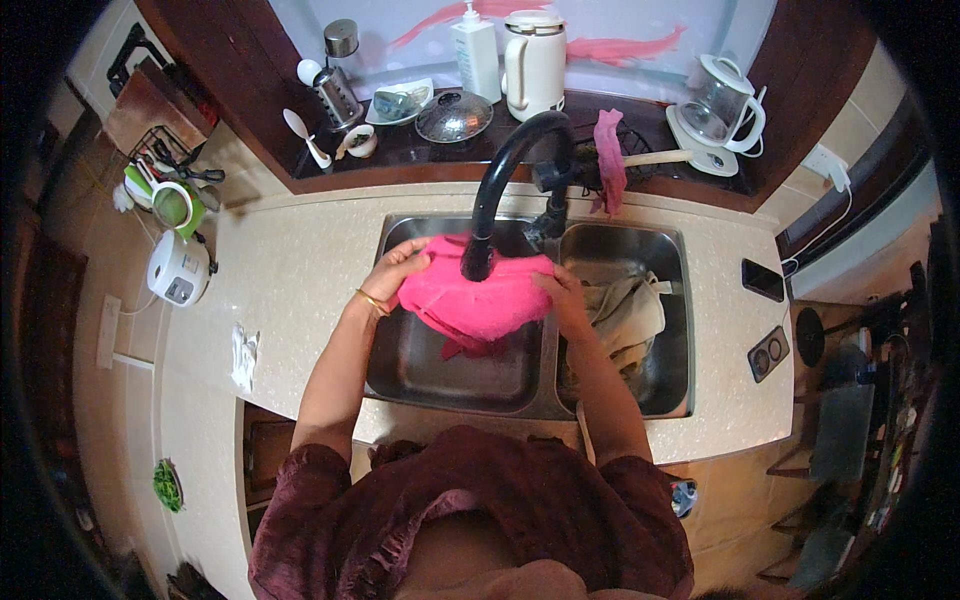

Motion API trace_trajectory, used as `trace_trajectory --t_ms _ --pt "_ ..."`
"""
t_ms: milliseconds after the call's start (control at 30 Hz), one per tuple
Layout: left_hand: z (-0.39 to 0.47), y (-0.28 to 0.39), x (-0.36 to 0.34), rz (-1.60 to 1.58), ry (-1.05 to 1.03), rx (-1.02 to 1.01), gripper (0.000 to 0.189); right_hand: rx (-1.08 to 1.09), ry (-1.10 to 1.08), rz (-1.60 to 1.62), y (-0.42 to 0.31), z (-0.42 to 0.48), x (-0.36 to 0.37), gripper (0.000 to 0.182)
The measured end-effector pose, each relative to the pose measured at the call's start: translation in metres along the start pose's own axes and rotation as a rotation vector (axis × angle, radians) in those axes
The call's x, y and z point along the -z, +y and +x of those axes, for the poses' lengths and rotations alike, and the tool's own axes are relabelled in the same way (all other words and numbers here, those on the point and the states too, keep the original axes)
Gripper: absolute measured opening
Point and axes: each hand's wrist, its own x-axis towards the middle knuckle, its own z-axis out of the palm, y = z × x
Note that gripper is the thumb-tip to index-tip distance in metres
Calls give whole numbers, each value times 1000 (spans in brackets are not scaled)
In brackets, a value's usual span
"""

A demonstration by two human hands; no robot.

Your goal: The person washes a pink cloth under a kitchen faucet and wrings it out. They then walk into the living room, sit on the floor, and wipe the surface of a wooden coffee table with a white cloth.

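A bright pink cloth is stretched between my two hands, over the left basin of a steel double sink. My left hand grips its left edge, thumb on top. On the opposite edge, my right hand holds the cloth with fingers bent over it. The spout of a black gooseneck faucet comes down in front of the cloth's middle. Whether water is running cannot be told. In the right basin lies a crumpled beige cloth, partly hidden by my right forearm.
Behind the sink, a dark ledge holds a white kettle, a pump bottle, a pot lid, a pink rag and a glass pot. A phone lies at right; a small white cooker stands left.
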Motion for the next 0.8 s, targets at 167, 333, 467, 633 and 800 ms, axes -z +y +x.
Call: trace_trajectory --t_ms 167,333,467,633,800 --pt "28 -36 -23 -75 -155 39 46 -174 -486 -301 81 -1 -29 37" --pt "37 -99 -64 1396 -241 -117 54 -116 -188 14 108 11 -88 38" --pt "43 -100 -28 1404 111 -452 55 -280 73 409 156 41 -62 29" --pt "-9 -137 -18 682 211 -409 44 -299 -172 882 69 42 -67 17" --pt "-3 -133 -6 663 85 -185 21 -25 -118 361 79 35 -39 22"
